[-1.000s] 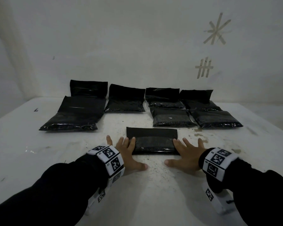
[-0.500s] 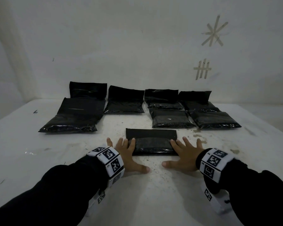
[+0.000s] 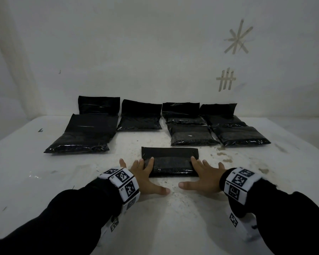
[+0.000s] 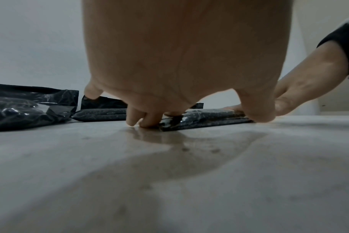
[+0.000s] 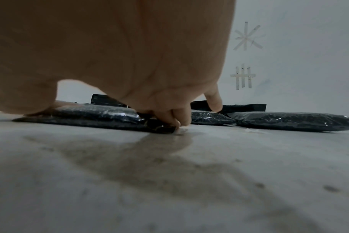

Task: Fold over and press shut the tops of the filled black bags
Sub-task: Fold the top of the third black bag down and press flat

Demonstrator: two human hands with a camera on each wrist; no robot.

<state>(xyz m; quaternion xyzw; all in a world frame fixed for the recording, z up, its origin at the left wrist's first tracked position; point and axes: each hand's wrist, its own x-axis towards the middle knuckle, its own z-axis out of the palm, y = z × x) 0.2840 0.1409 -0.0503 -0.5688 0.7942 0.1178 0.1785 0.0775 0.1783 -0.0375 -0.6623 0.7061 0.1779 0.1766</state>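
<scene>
The nearest filled black bag (image 3: 169, 161) lay flat on the white table (image 3: 173, 218), just ahead of the person, its top already folded down over the body; the left hand (image 3: 145, 176) rested spread at its left end and the right hand (image 3: 201, 176) at its right end, fingers straight and laid across the bag's edges, thumbs flat on the table toward each other; neither hand pinched anything. The step in hand looked like pressing the fold shut; the next move probably called for sliding the fingers inward along the flap so it stuck across its whole width, then turning to another bag. Farther back, near the wall, lay seven more black bags (image 3: 191, 135), several with tops standing up against the wall and apparently unfolded. The table was stained and gritty; strips of tape (image 3: 226, 80) marked the pale wall (image 3: 136, 52).
</scene>
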